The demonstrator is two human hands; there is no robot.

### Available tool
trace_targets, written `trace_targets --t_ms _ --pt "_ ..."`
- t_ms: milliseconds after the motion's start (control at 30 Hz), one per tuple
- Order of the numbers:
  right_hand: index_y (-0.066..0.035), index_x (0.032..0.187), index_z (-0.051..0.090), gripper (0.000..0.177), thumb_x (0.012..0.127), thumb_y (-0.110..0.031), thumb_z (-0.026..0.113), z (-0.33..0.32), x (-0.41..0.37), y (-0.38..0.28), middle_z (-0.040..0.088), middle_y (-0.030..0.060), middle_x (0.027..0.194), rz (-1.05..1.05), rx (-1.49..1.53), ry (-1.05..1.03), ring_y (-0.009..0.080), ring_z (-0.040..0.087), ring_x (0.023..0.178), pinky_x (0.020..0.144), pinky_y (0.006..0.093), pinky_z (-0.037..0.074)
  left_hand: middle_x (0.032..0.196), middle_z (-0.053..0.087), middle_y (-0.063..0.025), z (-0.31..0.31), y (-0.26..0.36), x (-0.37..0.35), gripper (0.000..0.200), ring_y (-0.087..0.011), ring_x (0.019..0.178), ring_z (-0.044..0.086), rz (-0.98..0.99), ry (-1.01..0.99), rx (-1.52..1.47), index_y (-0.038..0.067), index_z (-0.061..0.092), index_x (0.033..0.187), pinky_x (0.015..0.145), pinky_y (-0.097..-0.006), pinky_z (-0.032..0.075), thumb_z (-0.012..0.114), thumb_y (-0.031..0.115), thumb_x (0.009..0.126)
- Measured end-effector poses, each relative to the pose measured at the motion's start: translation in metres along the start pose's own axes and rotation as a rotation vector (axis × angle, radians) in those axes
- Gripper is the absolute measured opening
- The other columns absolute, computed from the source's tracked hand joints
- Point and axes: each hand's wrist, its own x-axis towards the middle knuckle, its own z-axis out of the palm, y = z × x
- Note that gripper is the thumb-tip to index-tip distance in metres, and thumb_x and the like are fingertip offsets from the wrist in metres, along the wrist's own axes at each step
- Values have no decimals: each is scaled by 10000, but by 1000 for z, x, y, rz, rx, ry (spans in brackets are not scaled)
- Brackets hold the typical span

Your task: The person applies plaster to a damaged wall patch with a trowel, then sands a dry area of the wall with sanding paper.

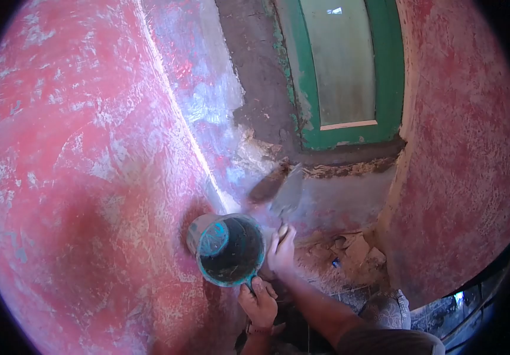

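Observation:
My left hand [259, 306] is closed around the handle of a teal plastic dipper [204, 257], stained with grey cement. The dipper is tilted so its mouth faces me, and a dark residue coats its inside. My right hand [282, 253] grips a trowel [288, 192] by its handle, just right of the dipper. The metal blade points up toward the wall beneath the green-framed window [349, 135]. Fresh grey-brown mortar [266, 112] runs along the left side and bottom of that frame.
Worn pink walls [71, 177] stand on the left and right [462, 154]. Rubble and broken pieces [355, 251] lie at the wall's base beyond my right forearm. A patterned cloth [385, 310] shows at the lower right.

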Motion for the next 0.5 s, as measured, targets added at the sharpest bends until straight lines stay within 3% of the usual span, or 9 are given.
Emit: trace_targets --t_ms 100,200,300,333,400,500 --pt "65 1485 336 496 1086 -173 511 1 46 -16 555 388 1301 -225 -9 142 553 594 1188 995 541 480 612 550 -65 -3 1 -1 307 -144 520 548 1 -7 17 2 531 1002 493 -303 439 478 273 1137" --pt "81 1485 350 501 1080 -161 521 -5 74 -41 548 392 1327 -279 -106 125 568 578 1198 1009 544 482 610 551 -66 -1 10 2 307 -149 524 557 -14 -38 85 -4 534 998 495 -309 442 472 263 1137" --pt "87 1511 337 542 1071 -159 538 -10 76 -26 537 396 1362 -248 -218 48 580 558 1221 1030 552 481 594 568 -76 4 16 4 315 -165 508 564 -14 -24 68 -3 518 885 491 -327 435 497 208 1118" --pt "81 1529 322 569 1068 -170 544 -12 75 -19 539 391 1361 -236 -263 36 573 585 1174 976 563 507 585 575 -81 6 16 4 336 -172 499 566 -15 -7 45 -1 510 828 489 -335 431 511 183 1109" --pt "69 1565 292 624 1063 -190 557 -15 71 -3 544 379 1358 -215 -354 10 560 639 1080 869 585 559 589 578 -83 7 11 2 317 -172 501 567 2 -26 52 -9 522 853 491 -334 433 517 182 1106" --pt "72 1578 272 634 1073 -198 543 -21 55 15 538 391 1376 -194 -306 -37 566 621 1144 932 574 542 596 577 -83 8 15 1 282 -169 505 562 -10 -77 83 -19 536 897 493 -334 432 533 177 1100"
